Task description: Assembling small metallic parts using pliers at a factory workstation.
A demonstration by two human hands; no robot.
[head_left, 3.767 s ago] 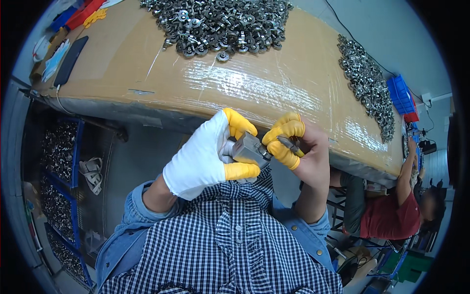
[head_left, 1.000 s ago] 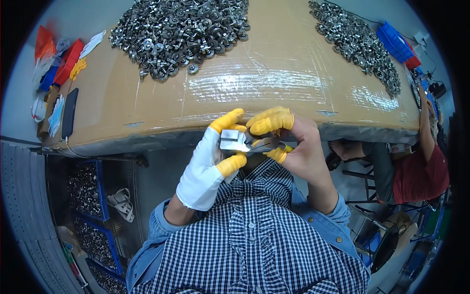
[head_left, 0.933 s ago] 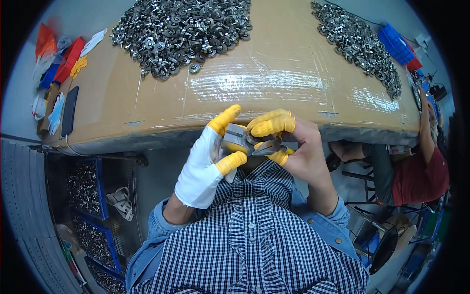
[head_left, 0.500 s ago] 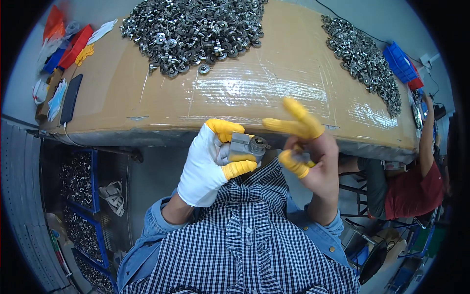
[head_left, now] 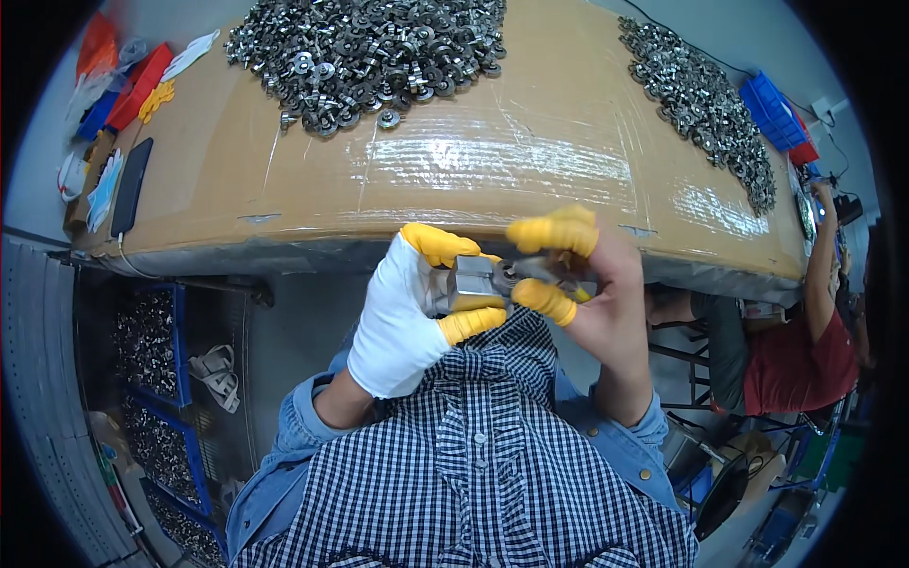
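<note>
My left hand [head_left: 396, 317] wears a white glove with yellow fingertips and is closed round a grey metal block [head_left: 472, 283]. A small round metal part [head_left: 507, 275] sits at the block's right end. Yellow covers sheath the fingers of my right hand [head_left: 589, 275], whose palm and wrist are bare. Its thumb and fingers close in on the round part from the right. Within its grip lies a greyish thing with a bit of yellow [head_left: 574, 287], too blurred to name. Both hands are held in front of my checked apron, at the table's near edge.
A large heap of small metal wheel-like parts [head_left: 369, 62] lies on the cardboard-covered table [head_left: 454, 189], with another heap [head_left: 705, 104] at the right. A phone [head_left: 132, 187] rests at the left. Blue crates of parts [head_left: 151, 346] stand below left. A person in red [head_left: 800, 369] sits right.
My right hand's raised, spread fingers have come down and left, bending in around the round part. My left hand still holds the block, nearly unmoved.
</note>
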